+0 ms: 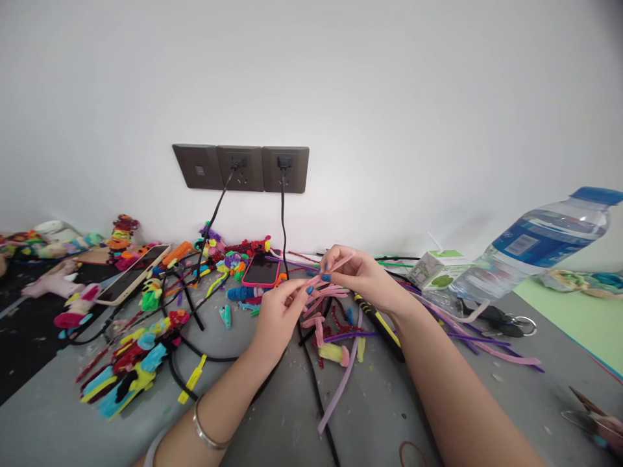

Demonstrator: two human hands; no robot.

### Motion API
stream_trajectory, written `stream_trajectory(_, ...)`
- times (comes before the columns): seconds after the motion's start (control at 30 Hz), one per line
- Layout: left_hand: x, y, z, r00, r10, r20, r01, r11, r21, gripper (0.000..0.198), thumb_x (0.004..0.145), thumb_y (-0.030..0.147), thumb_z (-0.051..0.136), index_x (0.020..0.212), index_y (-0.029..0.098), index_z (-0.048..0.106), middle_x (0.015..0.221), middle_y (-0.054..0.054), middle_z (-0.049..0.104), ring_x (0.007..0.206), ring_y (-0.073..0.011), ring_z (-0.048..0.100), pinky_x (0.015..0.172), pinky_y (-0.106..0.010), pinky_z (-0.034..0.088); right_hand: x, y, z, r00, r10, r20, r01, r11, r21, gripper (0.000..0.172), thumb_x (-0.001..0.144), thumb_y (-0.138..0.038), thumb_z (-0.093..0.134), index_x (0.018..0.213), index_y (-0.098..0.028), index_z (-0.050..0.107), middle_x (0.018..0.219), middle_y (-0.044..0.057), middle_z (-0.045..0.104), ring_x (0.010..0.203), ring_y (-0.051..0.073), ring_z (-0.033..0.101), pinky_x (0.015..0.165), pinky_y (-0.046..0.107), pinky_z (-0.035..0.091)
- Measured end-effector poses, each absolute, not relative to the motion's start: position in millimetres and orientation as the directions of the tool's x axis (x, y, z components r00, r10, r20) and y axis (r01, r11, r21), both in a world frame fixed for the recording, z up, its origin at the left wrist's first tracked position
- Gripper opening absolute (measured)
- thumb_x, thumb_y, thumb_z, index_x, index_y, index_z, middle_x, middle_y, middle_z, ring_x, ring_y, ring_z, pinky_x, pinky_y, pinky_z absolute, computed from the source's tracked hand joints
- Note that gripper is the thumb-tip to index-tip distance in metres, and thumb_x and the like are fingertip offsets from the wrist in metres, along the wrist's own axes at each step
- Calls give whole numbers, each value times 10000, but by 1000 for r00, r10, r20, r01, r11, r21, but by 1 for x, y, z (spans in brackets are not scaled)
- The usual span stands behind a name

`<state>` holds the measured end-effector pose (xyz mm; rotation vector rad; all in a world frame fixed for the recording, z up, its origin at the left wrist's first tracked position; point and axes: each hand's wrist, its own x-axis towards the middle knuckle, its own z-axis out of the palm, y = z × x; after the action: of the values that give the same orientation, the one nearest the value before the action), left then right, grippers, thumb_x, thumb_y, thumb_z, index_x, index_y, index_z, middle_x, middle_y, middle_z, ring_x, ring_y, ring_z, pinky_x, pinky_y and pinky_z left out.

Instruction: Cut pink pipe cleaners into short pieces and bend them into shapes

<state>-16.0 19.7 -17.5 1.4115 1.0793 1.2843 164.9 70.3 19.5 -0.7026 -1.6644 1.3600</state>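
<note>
Over the middle of the grey table, my two hands meet at a pink pipe cleaner [343, 261]. My left hand [283, 305] pinches its lower end between thumb and fingers. A short way along it, my right hand [357, 275] grips the same pipe cleaner, its tip poking out past the fingers. Below the hands lie more pink pipe cleaners [324, 297], a yellow-and-pink piece [333, 353] and a lilac pipe cleaner [343, 386]. Beside my right wrist rests a tool with a yellow-and-black handle [379, 324].
Pipe-cleaner figures [131, 363] and a phone [134, 275] crowd the left; a pink-cased phone [261, 270] lies behind my left hand. A water bottle [540, 243], drink carton [440, 269] and scissors [586, 402] are at right. Black cables [283, 220] run from wall sockets [241, 168] across the table.
</note>
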Motion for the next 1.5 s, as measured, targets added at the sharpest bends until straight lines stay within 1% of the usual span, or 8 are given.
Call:
stream_trajectory(0.23,-15,24,-16,6,995,104,-241,-99,965,209,754,348,760,858,172,715,769,-34,714,637,-129,630,526,-201,454,164,68,20,-500,836,227,-69,222,-973,163,809,-279,741,804,-176,615,770,-3,587,694,124,581,666,259,482)
stream_trajectory(0.5,-13,25,-14,-11,1000,-13,-468,7,884,371,627,349,863,896,160,691,824,-40,734,697,-139,700,637,-228,556,155,67,19,-483,837,258,-87,247,-965,219,795,-336,756,786,-182,602,747,0,592,707,143,613,674,272,486)
stream_trajectory(0.67,-13,27,-13,-5,1000,-28,-562,21,827,316,611,307,881,816,167,685,787,-8,720,700,-110,682,664,-207,563,151,67,18,-474,821,317,-51,334,-941,158,796,-278,731,745,-180,619,762,21,620,725,158,599,680,284,467)
stream_trajectory(0.87,-14,28,-15,12,999,-41,-617,40,786,263,629,272,873,784,172,686,819,8,708,742,-82,655,716,-186,562,151,66,20,-482,800,357,47,430,-902,95,773,-165,690,695,-177,636,763,26,612,720,161,565,663,285,427)
stream_trajectory(1.07,-13,27,-13,44,998,-36,-616,56,785,256,628,243,872,778,164,679,856,15,679,775,-86,641,735,-203,555,149,67,17,-505,758,413,33,495,-868,126,788,-152,690,689,-182,617,805,20,573,773,162,562,716,286,429)
stream_trajectory(1.2,-13,27,-12,63,996,-65,-628,90,773,315,608,249,886,824,168,671,791,21,677,715,-82,626,689,-203,538,149,66,17,-534,759,373,35,461,-887,119,808,-172,680,708,-179,616,801,19,581,765,155,557,707,271,434)
stream_trajectory(1.33,-13,28,-14,39,996,-80,-636,87,767,329,569,244,903,725,150,630,725,30,657,670,-73,605,648,-186,513,151,66,20,-543,782,305,57,396,-916,59,814,-202,689,824,-168,641,801,18,625,718,142,564,666,254,434)
stream_trajectory(1.5,-14,29,-16,15,996,-90,-622,80,779,332,564,274,904,730,143,648,783,11,688,640,-54,577,613,-165,484,156,66,21,-523,812,261,57,339,-939,90,814,-239,698,823,-160,655,811,21,648,725,143,590,682,258,459)
